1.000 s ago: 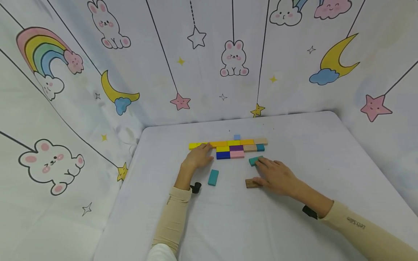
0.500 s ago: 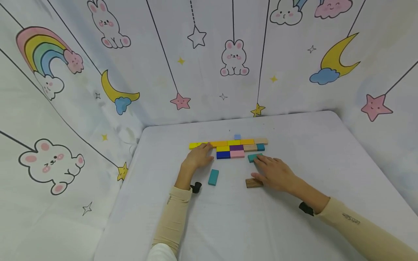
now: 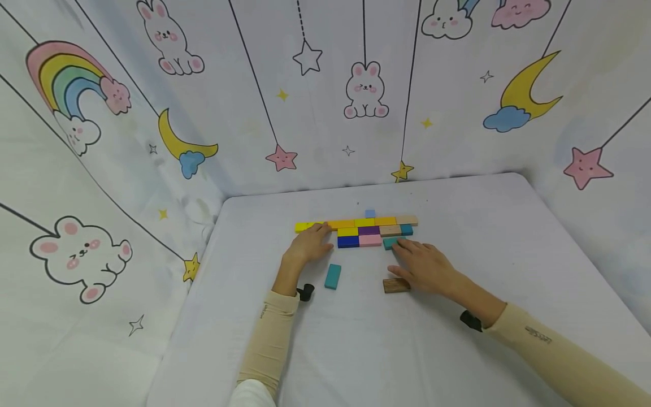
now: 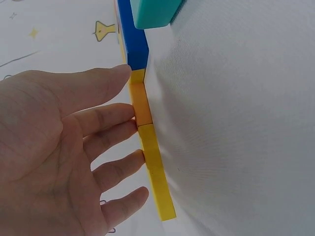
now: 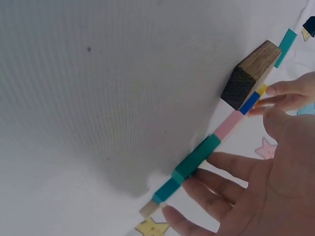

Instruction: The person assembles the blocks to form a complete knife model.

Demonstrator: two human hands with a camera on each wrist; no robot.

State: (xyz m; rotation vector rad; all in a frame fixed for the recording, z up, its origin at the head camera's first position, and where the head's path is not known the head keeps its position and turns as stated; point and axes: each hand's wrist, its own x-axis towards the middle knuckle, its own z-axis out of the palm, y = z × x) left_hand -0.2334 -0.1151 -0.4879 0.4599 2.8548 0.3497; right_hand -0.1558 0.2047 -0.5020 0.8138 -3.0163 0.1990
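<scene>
My left hand (image 3: 307, 246) lies at the left part of the block arrangement, its fingertips along the yellow block (image 4: 156, 172) and the orange block (image 4: 141, 104). The thumb reaches the end of the dark blue block (image 3: 348, 242). My right hand (image 3: 426, 267) has its fairly straight fingertips on a teal block (image 3: 390, 243), partly hidden under them. That block sits just right of the pink block (image 3: 370, 241), in line with the front row. Below the right thumb lies a dark brown wooden block (image 3: 396, 286), not held.
Another teal block (image 3: 333, 276) lies apart, nearer the person. Behind the right hand's block are a purple block (image 3: 368, 230), a tan block (image 3: 390, 230) and a small blue-teal block (image 3: 406, 229). A light blue block (image 3: 369, 213) tops the rows on the white table (image 3: 458, 362).
My right hand has slid the teal block away from the person and slightly left, toward the pink block. The left hand and the other blocks stay in place.
</scene>
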